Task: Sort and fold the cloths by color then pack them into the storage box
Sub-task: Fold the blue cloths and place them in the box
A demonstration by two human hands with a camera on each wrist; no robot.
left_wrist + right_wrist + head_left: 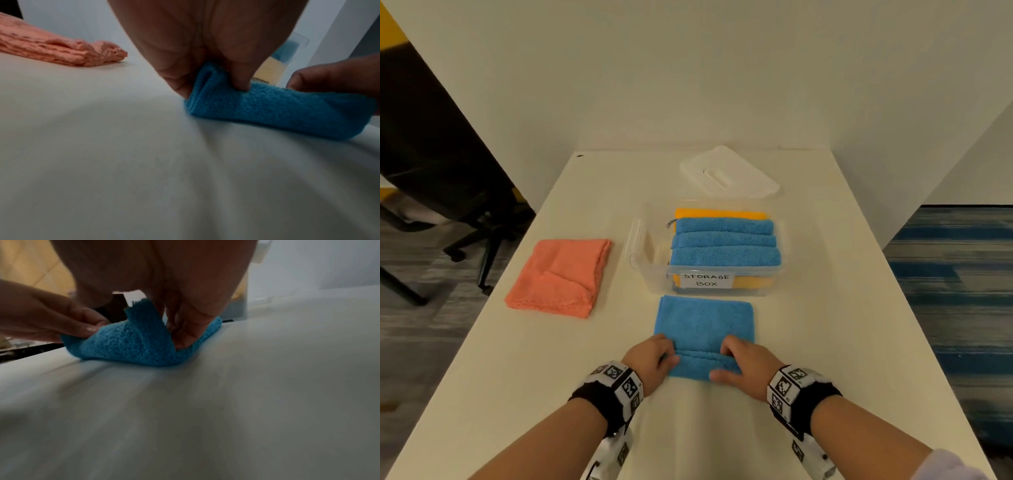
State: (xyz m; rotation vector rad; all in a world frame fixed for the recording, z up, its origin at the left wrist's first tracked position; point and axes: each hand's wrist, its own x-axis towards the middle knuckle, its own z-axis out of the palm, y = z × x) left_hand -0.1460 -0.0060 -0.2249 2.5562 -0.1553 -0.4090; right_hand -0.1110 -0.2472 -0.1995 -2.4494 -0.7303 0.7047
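Note:
A blue cloth (705, 325) lies flat on the white table just in front of the clear storage box (722, 291). Its near edge is rolled up into a fold. My left hand (654, 359) pinches the left end of that fold (207, 97). My right hand (743, 363) pinches the right end, thumb under the lifted layer (144, 340). The box holds three rolled blue cloths (724, 241) over orange-yellow cloths (719, 214). A folded salmon-pink pile (560, 277) lies to the left.
The box's white lid (729, 173) rests behind the box near the wall. A dark office chair (448, 171) stands off the table's left side. Bare tabletop (859, 308) extends right of the box and around my forearms.

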